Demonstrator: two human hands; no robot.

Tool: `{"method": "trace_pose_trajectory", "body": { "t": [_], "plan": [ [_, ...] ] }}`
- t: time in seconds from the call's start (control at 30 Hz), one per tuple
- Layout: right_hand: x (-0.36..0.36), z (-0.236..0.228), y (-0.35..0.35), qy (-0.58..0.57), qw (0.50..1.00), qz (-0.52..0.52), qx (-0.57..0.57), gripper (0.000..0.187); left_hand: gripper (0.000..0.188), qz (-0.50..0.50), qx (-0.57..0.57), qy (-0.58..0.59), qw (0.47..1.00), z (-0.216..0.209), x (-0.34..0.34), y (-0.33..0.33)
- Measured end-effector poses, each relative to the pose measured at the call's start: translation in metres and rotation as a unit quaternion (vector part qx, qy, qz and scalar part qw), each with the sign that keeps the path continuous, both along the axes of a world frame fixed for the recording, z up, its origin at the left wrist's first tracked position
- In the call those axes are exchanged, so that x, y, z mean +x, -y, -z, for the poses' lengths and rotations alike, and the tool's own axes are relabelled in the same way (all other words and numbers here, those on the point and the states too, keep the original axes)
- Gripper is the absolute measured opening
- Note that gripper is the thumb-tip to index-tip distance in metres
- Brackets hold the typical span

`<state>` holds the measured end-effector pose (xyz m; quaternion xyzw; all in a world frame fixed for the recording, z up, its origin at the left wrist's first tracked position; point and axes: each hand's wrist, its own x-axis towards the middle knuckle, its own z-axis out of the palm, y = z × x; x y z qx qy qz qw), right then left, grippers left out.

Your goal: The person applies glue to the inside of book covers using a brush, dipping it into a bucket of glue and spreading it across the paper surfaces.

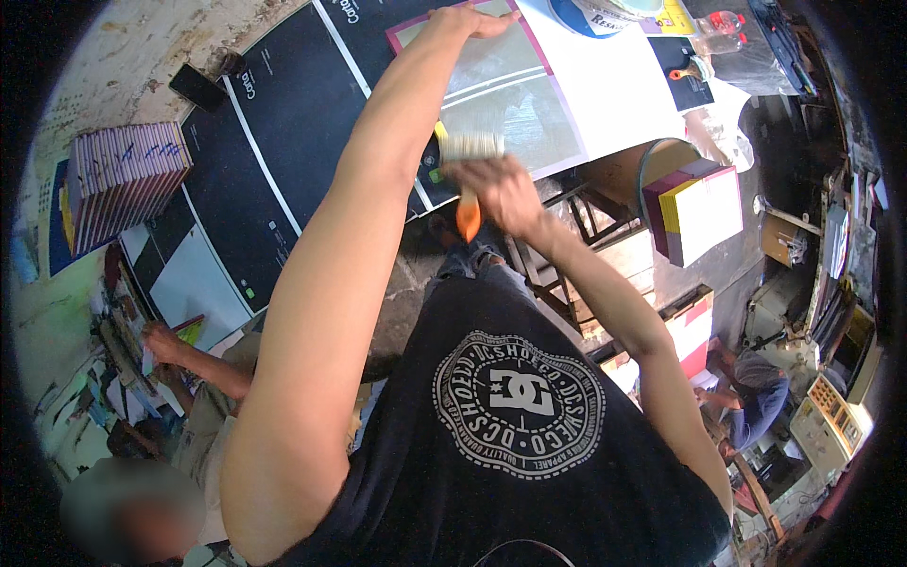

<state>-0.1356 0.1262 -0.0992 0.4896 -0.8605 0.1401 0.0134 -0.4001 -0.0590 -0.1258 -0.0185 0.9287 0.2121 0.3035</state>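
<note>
A wide paintbrush with pale bristles (472,146) and an orange handle is gripped in my right hand (501,192), over the near edge of the table. Beyond it lies a flat book cover (529,121), two greyish panels with a maroon border and a pale strip between them. The near panel looks wet and streaked. My left hand (475,23) rests at the cover's far edge, fingers stretched out and holding nothing. Under the cover is a white sheet (609,94).
Black boards (302,104) cover the table, with a book stack (128,170) and a phone (196,88) at left. A tub (595,17), another brush (694,71) and bottles (723,24) stand far right. More books (694,213) sit right. Two people work nearby.
</note>
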Motion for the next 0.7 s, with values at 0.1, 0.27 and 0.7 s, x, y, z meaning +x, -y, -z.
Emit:
{"method": "trace_pose_trajectory", "body": {
  "t": [0.1, 0.27, 0.7],
  "plan": [
    [0.048, -0.038, -0.036, 0.145, 0.989, -0.031, -0.005, 0.041, 0.094, 0.001, 0.004, 0.0, 1.0, -0.001, -0.001, -0.001],
    [-0.029, -0.074, -0.042, 0.074, 0.996, 0.046, -0.022, 0.044, 0.094, 0.007, 0.006, -0.004, 1.0, -0.005, -0.007, -0.008],
    [-0.035, -0.065, -0.123, 0.071, 0.994, -0.05, 0.073, 0.043, 0.093, 0.003, 0.008, -0.012, 1.0, -0.007, -0.015, -0.002]
  ]
}}
